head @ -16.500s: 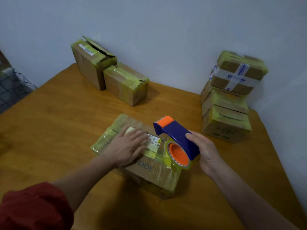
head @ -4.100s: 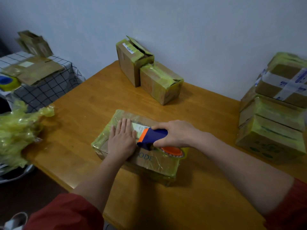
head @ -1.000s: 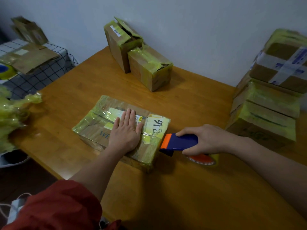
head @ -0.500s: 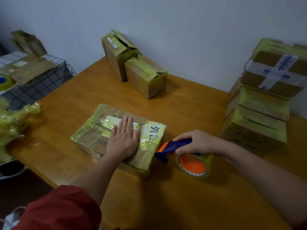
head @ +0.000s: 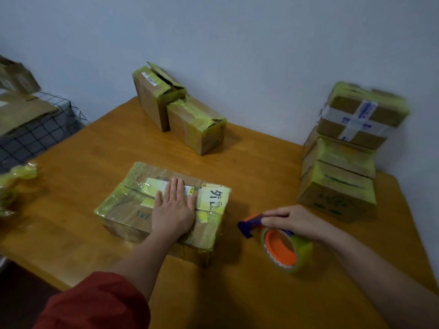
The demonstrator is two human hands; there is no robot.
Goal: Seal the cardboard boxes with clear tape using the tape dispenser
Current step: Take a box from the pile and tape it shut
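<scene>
Box [head: 152, 200] at table [head: 237, 162] centre, tape-wrapped, pinned under flat, spread left hand [head: 174, 208]. Dispenser [head: 278, 241] on table right of box, gripped by right hand [head: 292, 222]. Pair [head: 180, 108] by wall seemingly unsealed; stack [head: 342, 153] at right taped. Versus half a second earlier: dispenser drawn farther from box, lower.

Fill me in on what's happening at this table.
A person is taping cardboard boxes. The left hand lies flat on the box in the middle of the wooden table; the right hand grips the tape dispenser just right of it, off the box. More boxes sit behind.
</scene>
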